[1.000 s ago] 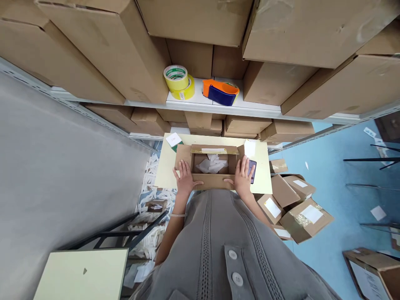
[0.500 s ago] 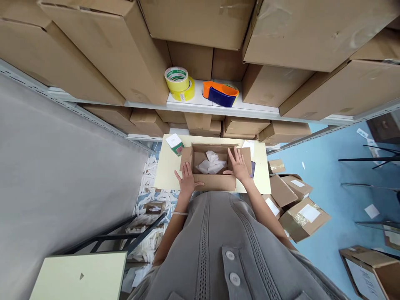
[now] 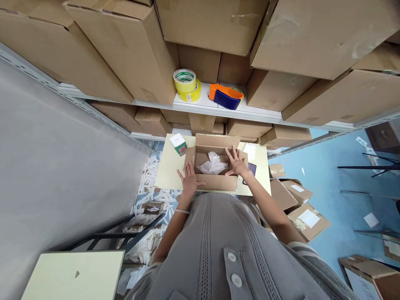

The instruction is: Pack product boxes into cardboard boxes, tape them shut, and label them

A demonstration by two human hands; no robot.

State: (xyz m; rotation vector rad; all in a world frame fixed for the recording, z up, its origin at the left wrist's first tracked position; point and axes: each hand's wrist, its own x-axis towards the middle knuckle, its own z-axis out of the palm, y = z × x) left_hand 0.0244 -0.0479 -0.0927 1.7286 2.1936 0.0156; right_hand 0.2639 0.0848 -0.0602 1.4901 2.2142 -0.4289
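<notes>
An open cardboard box [image 3: 215,183] stands in front of me on a pale yellow table [image 3: 165,173], its flaps folded outward. Crumpled white paper [image 3: 213,164] lies inside it. My left hand [image 3: 189,180] rests at the box's left front corner, fingers spread over the flap. On the right side flap and rim lies my right hand [image 3: 236,162], its fingers also spread. Neither hand grips anything. Left of the box is a small green and white box [image 3: 178,145]. A phone [image 3: 251,170] lies to the right, partly behind my right wrist.
On the shelf [image 3: 204,89] above are yellow tape rolls [image 3: 186,85] and an orange and blue tape dispenser [image 3: 226,96], among large cartons [image 3: 212,25]. More cartons [image 3: 308,218] lie on the floor at right. Paper strips [image 3: 150,175] cover the floor at left.
The box's far flap now stands folded out at the back, and more of the phone shows. Both hands stay spread on the box's sides. The view has shifted slightly.
</notes>
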